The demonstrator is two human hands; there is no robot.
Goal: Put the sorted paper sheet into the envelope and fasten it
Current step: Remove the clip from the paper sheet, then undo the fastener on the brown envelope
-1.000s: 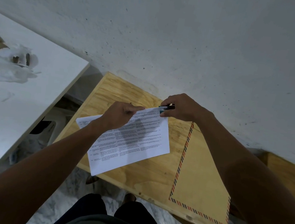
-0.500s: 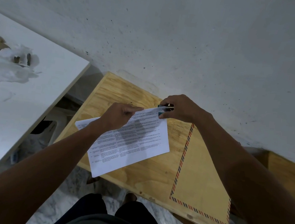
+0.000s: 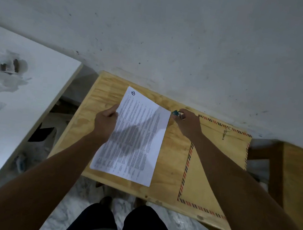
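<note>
A printed white paper sheet (image 3: 136, 138) is held over the small wooden table (image 3: 98, 108), turned lengthwise. My left hand (image 3: 105, 122) grips its left edge, thumb on top. My right hand (image 3: 186, 124) is off the sheet, just right of its top corner, pinching a small dark binder clip (image 3: 175, 113) against the tabletop. A brown envelope (image 3: 208, 171) with a red-and-blue striped border lies flat on the table's right half, under my right forearm; its metal clasp (image 3: 224, 134) shows near the far edge.
A white table (image 3: 35, 89) with crumpled white plastic (image 3: 0, 77) stands to the left. A grey wall (image 3: 175, 41) runs right behind the wooden table. Another wooden piece (image 3: 299, 180) stands at the right. My legs are below the table's near edge.
The clip has come off the sheet and stays in my right hand, which moved right. My left hand shifted to the sheet's left edge and turned the sheet lengthwise.
</note>
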